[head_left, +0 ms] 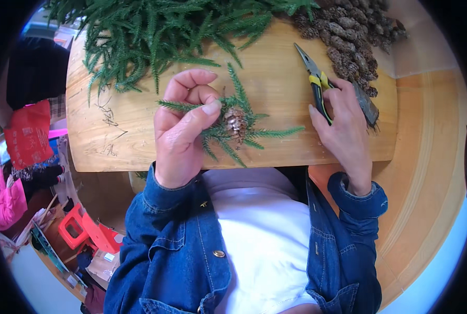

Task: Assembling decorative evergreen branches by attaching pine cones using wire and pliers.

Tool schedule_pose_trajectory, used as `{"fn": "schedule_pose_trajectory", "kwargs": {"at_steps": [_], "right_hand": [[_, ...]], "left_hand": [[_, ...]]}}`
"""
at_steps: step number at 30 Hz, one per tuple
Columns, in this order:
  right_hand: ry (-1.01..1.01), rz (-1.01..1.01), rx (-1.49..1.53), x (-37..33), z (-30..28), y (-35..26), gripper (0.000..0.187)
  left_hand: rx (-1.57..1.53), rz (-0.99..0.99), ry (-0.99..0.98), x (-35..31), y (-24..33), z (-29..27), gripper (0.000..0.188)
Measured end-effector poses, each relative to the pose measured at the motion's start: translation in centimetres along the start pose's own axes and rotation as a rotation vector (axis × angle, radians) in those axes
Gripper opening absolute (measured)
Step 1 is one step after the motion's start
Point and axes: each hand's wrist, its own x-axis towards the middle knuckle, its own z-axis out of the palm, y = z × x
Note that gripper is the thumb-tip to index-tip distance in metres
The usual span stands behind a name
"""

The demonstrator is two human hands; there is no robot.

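Observation:
Between thumb and fingers, my left hand (184, 123) pinches a green artificial pine sprig (273, 133). A brown pine cone (235, 124) sits at the middle of the sprig, with needled branches fanning out around it. To the right, my right hand (343, 118) is curled round the black-and-yellow handles of a pair of needle-nose pliers (317, 83). Their jaws point away from me, over the wooden tabletop. Beside the right hand's fingers lies a dark grey bundle (368, 107) with thin ends sticking out, partly hidden.
A large heap of green pine sprigs (155, 36) covers the table's far left. Many pine cones (351, 39) are piled at the far right. Dark wire-like scraps (108, 118) lie on the wooden table (134, 141). Red plastic stools (89, 230) and another person (32, 76) are at the left.

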Motion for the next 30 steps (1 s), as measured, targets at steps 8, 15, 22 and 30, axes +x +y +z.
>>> {"fn": "schedule_pose_trajectory", "kwargs": {"at_steps": [8,15,22,30], "right_hand": [[0.123,-0.245,-0.347,0.8,-0.8,-1.3,0.015],[-0.201,-0.082,0.624,0.9,-1.4,-2.3,0.024],[-0.282,-0.202,0.813,1.3,-0.6,-1.5,0.016],[-0.027,0.110,0.440,-1.9,-4.1,5.3,0.006]], "left_hand": [[-0.019,0.004,-0.037,-0.2,0.8,-0.5,0.036],[-0.044,-0.016,-0.073,0.3,-0.5,1.4,0.039],[-0.024,-0.010,-0.105,0.5,-1.9,4.0,0.044],[0.020,0.016,-0.096,0.1,-2.6,2.2,0.042]]}}
